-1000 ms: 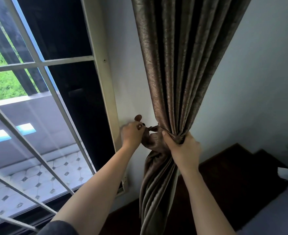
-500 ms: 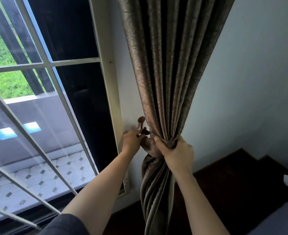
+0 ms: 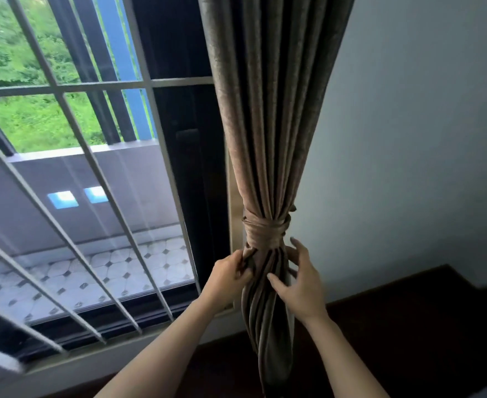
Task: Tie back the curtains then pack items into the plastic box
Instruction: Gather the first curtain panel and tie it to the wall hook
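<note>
i see the curtain (image 3: 271,110) hanging just beside the window (image 3: 93,182), pulled into one thick bunch so that light can come in through the glass. a tie band (image 3: 264,226) of the same cloth goes round the middle of the bunch and squeezes it thin there. that is why the folds fan out above it and drop straight down below it. my left grip (image 3: 228,275) is just under the band and pinches an edge fold of the curtain, i think to tug it neat. my right grip (image 3: 297,280) is wide, with fingers spread and the thumb resting on the front folds, so it steadies the bunch from the other side and holds nothing. the band looks snug, so i judge that tying this curtain is nearly done. the plastic box is not in view, so i think the packing comes after this. behind the curtain is a pale wall (image 3: 409,139), and below it is a dark floor (image 3: 409,326).
</note>
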Demonstrator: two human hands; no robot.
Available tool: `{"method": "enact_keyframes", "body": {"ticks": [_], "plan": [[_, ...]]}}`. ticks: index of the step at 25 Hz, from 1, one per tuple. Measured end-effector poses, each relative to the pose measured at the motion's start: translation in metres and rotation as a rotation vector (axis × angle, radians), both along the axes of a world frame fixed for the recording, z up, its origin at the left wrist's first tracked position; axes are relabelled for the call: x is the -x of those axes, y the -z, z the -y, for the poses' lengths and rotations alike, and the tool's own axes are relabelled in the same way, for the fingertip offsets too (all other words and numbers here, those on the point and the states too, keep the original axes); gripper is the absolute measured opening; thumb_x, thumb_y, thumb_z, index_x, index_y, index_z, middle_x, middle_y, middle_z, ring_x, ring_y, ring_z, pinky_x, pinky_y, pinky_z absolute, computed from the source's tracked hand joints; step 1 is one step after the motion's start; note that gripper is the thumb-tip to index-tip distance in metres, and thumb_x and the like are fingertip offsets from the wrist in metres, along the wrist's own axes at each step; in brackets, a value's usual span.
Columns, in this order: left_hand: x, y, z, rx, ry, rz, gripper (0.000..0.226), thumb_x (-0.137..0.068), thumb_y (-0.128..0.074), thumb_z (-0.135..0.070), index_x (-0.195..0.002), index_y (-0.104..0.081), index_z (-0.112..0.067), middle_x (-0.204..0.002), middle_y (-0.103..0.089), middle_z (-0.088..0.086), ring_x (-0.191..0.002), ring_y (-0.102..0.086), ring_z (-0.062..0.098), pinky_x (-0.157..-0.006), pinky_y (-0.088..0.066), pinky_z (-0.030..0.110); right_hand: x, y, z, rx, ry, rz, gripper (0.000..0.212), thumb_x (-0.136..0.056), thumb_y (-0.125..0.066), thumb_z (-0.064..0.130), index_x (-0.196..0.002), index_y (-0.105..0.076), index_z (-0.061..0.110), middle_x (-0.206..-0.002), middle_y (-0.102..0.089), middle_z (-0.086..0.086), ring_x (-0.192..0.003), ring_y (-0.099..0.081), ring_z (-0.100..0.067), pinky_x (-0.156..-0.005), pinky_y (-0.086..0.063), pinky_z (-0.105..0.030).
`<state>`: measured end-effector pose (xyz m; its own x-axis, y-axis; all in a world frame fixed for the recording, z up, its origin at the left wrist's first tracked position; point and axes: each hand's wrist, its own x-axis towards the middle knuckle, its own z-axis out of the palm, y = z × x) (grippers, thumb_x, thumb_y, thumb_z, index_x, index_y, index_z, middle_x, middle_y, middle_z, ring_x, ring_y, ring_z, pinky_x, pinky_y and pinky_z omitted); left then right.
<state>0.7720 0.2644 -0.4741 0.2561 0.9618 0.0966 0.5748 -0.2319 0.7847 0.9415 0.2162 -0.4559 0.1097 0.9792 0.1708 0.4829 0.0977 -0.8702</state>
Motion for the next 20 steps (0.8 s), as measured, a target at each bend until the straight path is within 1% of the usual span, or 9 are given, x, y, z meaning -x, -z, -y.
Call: {"method": "enact_keyframes", "body": {"ticks": [1, 2, 5, 8, 10, 13, 15, 18, 20], "plan": [[0.002, 0.001, 0.001, -0.026, -0.043, -0.066, 0.004, -0.083, -0.054, -0.013, -0.081, -0.051, -0.014, -0.068, -0.057, -0.003, -0.062, -0.054, 0.018, -0.056, -0.040, 0.021, 0.005, 0.008, -0.001, 0.007, 0.029, 0.012, 0.061, -0.076, -0.075, 0.025, -0.128, -0.042, 0.025, -0.112, -0.055, 0.014, -0.104, -0.056, -0.004, -0.095, -0.051, -0.030], [0.004, 0.002, 0.001, -0.052, -0.092, -0.134, 0.007, -0.085, -0.052, -0.009, -0.079, -0.049, -0.012, -0.067, -0.055, 0.000, -0.062, -0.052, 0.022, -0.054, -0.036, 0.025, 0.009, 0.011, -0.003, 0.013, 0.052, 0.031, 0.049, -0.078, -0.073, 0.025, -0.119, -0.047, 0.021, -0.109, -0.057, 0.009, -0.102, -0.057, -0.009, -0.093, -0.052, -0.034], [0.002, 0.000, 0.003, -0.135, -0.244, -0.254, 0.016, -0.088, -0.050, -0.012, -0.075, -0.042, -0.013, -0.074, -0.061, 0.014, -0.069, -0.055, 0.035, -0.059, -0.038, 0.037, 0.018, 0.010, -0.010, -0.020, 0.136, 0.154, 0.040, -0.078, -0.073, 0.031, -0.109, -0.054, 0.014, -0.106, -0.054, 0.003, -0.092, -0.056, -0.013, -0.080, -0.048, -0.025], [-0.001, 0.003, 0.006, -0.172, -0.249, -0.286, 0.018, -0.091, -0.047, -0.012, -0.074, -0.047, -0.007, -0.074, -0.063, 0.018, -0.070, -0.057, 0.040, -0.059, -0.039, 0.040, 0.023, 0.007, -0.008, -0.098, 0.205, 0.243, 0.032, -0.080, -0.070, 0.033, -0.100, -0.060, 0.010, -0.096, -0.060, 0.000, -0.083, -0.059, -0.017, -0.071, -0.041, -0.023], [0.002, 0.010, 0.015, -0.254, -0.205, -0.328, 0.017, -0.088, -0.049, -0.010, -0.073, -0.052, -0.003, -0.066, -0.061, 0.017, -0.060, -0.057, 0.039, -0.052, -0.037, 0.037, 0.020, 0.011, -0.006, -0.096, 0.204, 0.264, 0.024, -0.083, -0.068, 0.025, -0.097, -0.062, 0.008, -0.087, -0.068, -0.006, -0.080, -0.064, -0.024, -0.067, -0.039, -0.024], [0.013, 0.019, 0.022, -0.341, -0.128, -0.390, 0.016, -0.069, -0.060, -0.003, -0.060, -0.048, -0.005, -0.047, -0.050, 0.008, -0.040, -0.049, 0.029, -0.040, -0.029, 0.023, 0.013, 0.017, -0.002, -0.114, 0.173, 0.299, 0.015, -0.083, -0.067, 0.019, -0.087, -0.061, 0.006, -0.077, -0.068, -0.008, -0.072, -0.064, -0.027, -0.062, -0.035, -0.024], [0.015, 0.017, 0.012, -0.355, -0.127, -0.423, 0.012, -0.068, -0.056, -0.005, -0.059, -0.047, -0.007, -0.048, -0.050, 0.008, -0.041, -0.049, 0.028, -0.040, -0.031, 0.024, 0.015, 0.018, 0.000, -0.168, 0.144, 0.305, 0.014, -0.082, -0.068, 0.017, -0.080, -0.059, 0.007, -0.074, -0.066, -0.007, -0.067, -0.063, -0.024, -0.059, -0.033, -0.021], [0.014, 0.017, 0.006, -0.371, -0.212, -0.331, 0.003, -0.075, -0.051, -0.004, -0.073, -0.052, -0.003, -0.065, -0.056, 0.014, -0.056, -0.054, 0.034, -0.049, -0.038, 0.034, 0.020, 0.016, -0.002, -0.170, 0.119, 0.280, 0.013, -0.083, -0.067, 0.017, -0.079, -0.059, 0.008, -0.073, -0.066, -0.006, -0.066, -0.062, -0.021, -0.058, -0.035, -0.022], [0.016, 0.019, 0.012, -0.397, -0.187, -0.177, 0.004, -0.080, -0.053, -0.004, -0.083, -0.052, -0.003, -0.076, -0.054, 0.013, -0.063, -0.052, 0.029, -0.056, -0.041, 0.035, 0.016, 0.021, -0.003, -0.201, 0.121, 0.253, 0.011, -0.083, -0.067, 0.015, -0.083, -0.059, 0.007, -0.075, -0.066, -0.005, -0.066, -0.063, -0.019, -0.058, -0.042, -0.024]]}}
